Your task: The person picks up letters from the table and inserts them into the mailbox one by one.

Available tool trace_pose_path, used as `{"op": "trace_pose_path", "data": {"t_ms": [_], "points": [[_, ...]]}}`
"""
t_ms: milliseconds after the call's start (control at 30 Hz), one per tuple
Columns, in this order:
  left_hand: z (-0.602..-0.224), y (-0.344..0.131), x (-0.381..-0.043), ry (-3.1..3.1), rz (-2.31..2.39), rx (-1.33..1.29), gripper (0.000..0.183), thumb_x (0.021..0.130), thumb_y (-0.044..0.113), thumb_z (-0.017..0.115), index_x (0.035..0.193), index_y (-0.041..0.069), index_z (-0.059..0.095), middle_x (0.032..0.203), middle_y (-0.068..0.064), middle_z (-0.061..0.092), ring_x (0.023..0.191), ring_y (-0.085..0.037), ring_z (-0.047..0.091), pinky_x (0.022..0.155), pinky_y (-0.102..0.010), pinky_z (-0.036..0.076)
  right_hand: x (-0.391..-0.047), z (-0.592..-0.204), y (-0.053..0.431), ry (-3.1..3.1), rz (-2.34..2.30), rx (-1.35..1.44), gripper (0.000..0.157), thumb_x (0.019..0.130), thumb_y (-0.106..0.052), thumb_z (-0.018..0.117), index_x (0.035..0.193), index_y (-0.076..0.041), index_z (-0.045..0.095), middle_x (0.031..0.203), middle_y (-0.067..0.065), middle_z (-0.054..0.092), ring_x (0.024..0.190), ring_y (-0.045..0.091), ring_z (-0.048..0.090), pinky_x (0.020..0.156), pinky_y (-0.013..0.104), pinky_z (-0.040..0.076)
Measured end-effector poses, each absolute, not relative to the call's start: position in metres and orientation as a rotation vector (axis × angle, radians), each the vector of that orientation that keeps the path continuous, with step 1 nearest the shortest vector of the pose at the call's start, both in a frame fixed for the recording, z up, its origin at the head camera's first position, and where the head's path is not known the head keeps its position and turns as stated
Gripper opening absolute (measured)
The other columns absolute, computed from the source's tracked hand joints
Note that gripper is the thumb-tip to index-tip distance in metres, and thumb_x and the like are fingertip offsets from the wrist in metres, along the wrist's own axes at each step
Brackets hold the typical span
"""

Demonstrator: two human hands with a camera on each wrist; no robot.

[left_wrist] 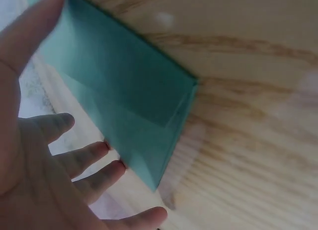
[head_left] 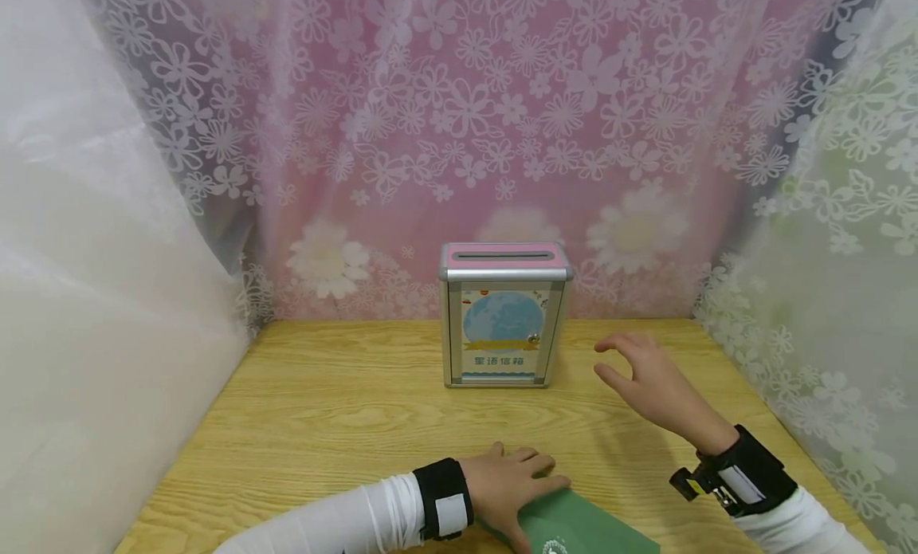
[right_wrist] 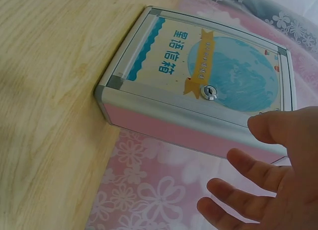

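Note:
A green envelope [head_left: 591, 526] lies on the table at the front edge of the head view, partly cut off below. My left hand [head_left: 505, 484] is at its left end, fingers spread. In the left wrist view the thumb and fingertips are close around the envelope [left_wrist: 124, 86]; whether they press it is unclear. My right hand [head_left: 654, 385] is held over the table to the right of a silver-framed box [head_left: 504, 315], thumb and fingers apart with nothing between them. The box stands upright, with a slot [head_left: 504, 255] in its pink top. A round keyed lock [right_wrist: 209, 93] shows on its front.
The wood-grain table [head_left: 323, 410] is bordered at the back by a pink flowered curtain [head_left: 473, 139]. A pale sheet [head_left: 107, 259] hangs at the left and a flowered one [head_left: 846, 299] at the right. Both wrists wear black straps with cameras.

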State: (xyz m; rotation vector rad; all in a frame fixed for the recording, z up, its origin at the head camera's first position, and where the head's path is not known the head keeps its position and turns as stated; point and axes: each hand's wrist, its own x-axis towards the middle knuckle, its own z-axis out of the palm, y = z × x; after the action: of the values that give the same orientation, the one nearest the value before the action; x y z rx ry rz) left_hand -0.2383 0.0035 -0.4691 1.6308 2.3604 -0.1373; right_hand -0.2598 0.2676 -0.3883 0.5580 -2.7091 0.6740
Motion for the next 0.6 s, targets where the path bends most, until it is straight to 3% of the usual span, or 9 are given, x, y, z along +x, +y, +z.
{"op": "trace_pose_path", "data": {"t_ms": [467,600], "points": [[-0.476,0.015,-0.255,2.451,-0.052,1.613,0.102,0.06,0.069,0.074,0.146,0.033,0.032,0.132,0.01,0.038,0.115,-0.005,0.033,0.082,-0.035,0.043,-0.269,-0.406,0.274,-2.744,0.663,0.581,0.03,0.095,-0.029,0.06,0.118,-0.01,0.059,0.13,0.02,0.049,0.12,0.039,0.036,0.088,0.065,0.037],[-0.476,0.017,-0.259,2.485,-0.079,1.599,0.104,0.055,0.071,0.075,0.143,0.035,0.035,0.128,0.011,0.04,0.112,-0.005,0.034,0.082,-0.036,0.042,-0.273,-0.41,0.277,-2.728,0.654,0.597,0.029,0.094,-0.028,0.061,0.117,-0.011,0.06,0.13,0.02,0.049,0.121,0.038,0.036,0.088,0.064,0.037]]}}
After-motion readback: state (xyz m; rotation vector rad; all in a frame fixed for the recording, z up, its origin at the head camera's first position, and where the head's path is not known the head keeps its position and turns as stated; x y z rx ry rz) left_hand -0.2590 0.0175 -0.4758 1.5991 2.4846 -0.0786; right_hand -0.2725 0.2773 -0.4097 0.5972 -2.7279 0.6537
